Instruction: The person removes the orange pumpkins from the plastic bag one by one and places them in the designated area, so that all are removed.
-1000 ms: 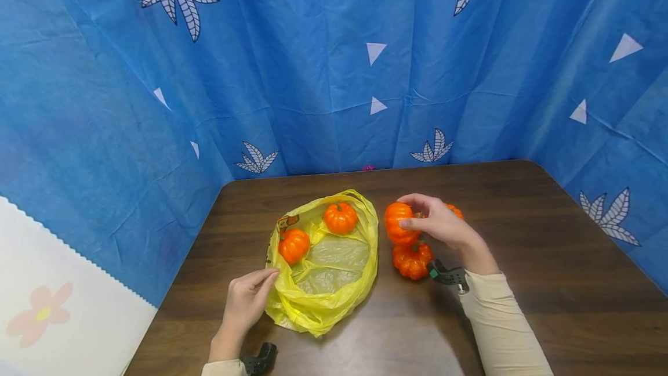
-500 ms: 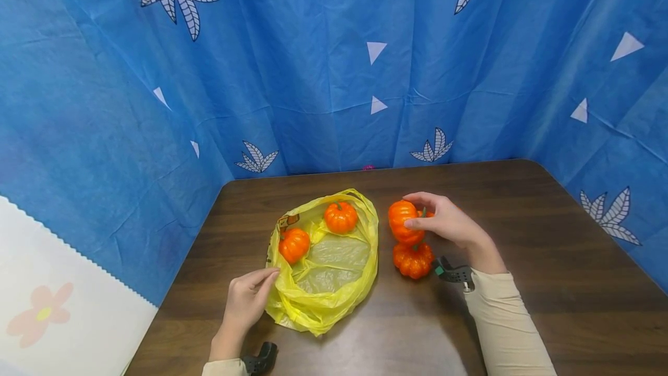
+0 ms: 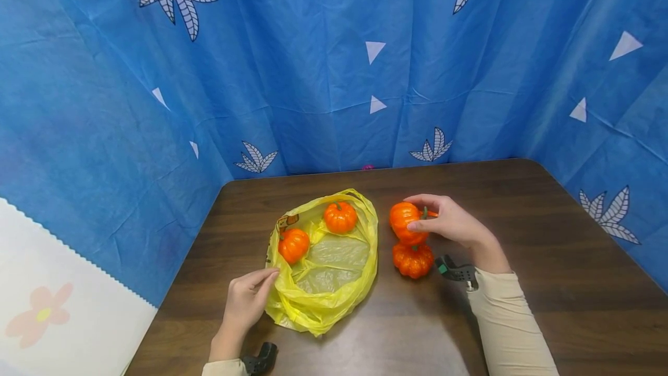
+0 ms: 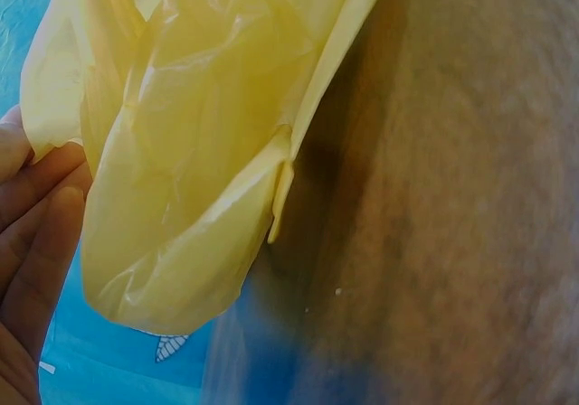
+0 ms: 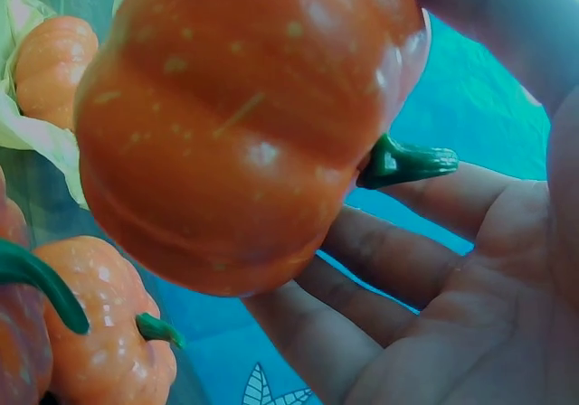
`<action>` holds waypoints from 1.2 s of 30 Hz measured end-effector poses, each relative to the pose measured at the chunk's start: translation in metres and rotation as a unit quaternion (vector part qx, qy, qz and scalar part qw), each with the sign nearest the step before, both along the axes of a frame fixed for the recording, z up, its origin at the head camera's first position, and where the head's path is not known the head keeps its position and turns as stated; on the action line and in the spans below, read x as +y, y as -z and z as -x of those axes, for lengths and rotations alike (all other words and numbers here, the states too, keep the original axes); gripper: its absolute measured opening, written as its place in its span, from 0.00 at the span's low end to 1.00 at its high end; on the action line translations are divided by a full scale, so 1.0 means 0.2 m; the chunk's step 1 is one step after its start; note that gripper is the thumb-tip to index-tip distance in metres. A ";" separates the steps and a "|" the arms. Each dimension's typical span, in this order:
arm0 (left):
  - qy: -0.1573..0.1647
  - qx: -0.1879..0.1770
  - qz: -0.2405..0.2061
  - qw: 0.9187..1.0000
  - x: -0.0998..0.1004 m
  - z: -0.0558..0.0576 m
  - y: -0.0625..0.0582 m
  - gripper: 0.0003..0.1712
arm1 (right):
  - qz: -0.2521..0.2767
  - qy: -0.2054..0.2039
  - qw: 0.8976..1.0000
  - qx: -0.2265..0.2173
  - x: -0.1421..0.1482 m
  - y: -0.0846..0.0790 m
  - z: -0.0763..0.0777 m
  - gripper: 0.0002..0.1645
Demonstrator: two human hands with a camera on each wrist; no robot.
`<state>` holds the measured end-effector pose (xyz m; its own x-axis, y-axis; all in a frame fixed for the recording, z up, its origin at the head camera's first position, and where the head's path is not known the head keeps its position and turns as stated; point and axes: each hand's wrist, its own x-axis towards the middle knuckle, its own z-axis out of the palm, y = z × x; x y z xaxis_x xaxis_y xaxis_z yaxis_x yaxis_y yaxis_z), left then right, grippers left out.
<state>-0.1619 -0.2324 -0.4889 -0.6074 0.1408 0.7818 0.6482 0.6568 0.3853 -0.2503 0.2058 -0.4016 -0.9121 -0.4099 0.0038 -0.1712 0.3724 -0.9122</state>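
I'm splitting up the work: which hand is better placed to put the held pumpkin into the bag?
Probably the right hand: it holds the pumpkin beside the open bag. The left hand pinches the bag's edge, so it seems better used there.

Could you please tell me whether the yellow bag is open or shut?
Open: the head view shows the yellow bag with its mouth spread wide, the left hand pinching its rim, and two pumpkins inside.

The left hand [image 3: 248, 302] made a pinch, while the right hand [image 3: 458, 224] was curved, its thumb [image 3: 427, 225] apart from the fingers [image 5: 389, 253].
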 end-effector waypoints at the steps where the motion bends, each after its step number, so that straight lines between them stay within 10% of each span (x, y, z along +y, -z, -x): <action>1: 0.001 0.001 0.000 1.000 0.00 0.00 0.00 0.15 | -0.002 -0.001 1.000 0.002 0.01 0.00 0.00 0.36; 36: 0.009 0.010 0.000 1.000 0.00 0.01 0.01 0.16 | -0.068 0.007 0.998 -0.004 0.18 -0.02 -0.04 0.40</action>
<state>-0.1645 -0.2325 -0.4907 -0.5886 0.1525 0.7939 0.6678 0.6452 0.3712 -0.2431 0.2419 -0.3984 -0.9176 -0.3933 -0.0573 -0.1588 0.4949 -0.8543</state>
